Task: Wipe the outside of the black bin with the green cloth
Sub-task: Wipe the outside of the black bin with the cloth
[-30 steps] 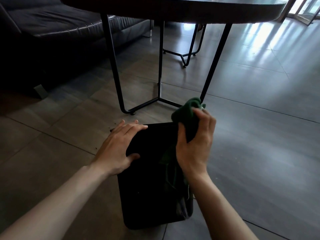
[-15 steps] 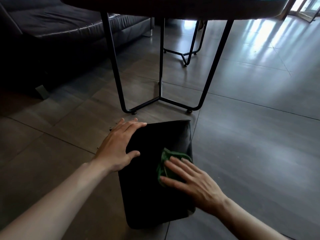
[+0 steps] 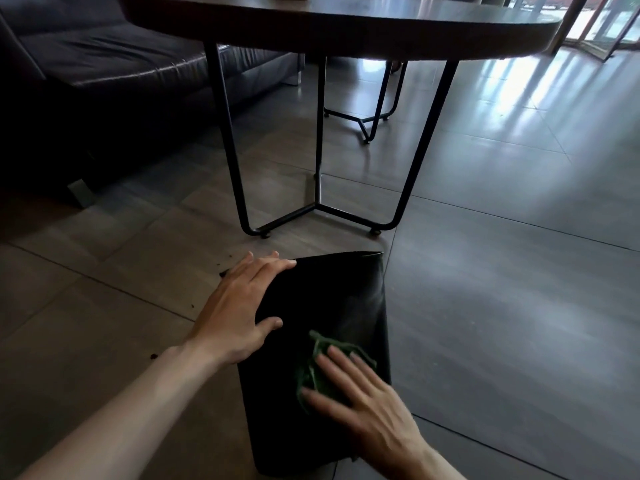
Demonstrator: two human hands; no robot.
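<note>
cloth [image 3: 323,370] on bin [image 3: 332,299]; table [image 3: 346,32] behind; sofa [image 3: 104,71] left

Large grey floor tiles [image 3: 502,271] fill most of the frame, glossy at the upper right where daylight from windows [image 3: 602,22] streaks across them. A round dark tabletop [image 3: 346,32] spans the top on black wire legs [image 3: 228,143]. A dark leather sofa [image 3: 104,71] sits at the upper left. Small dark crumbs [image 3: 221,263] dot the tiles left of centre.
</note>
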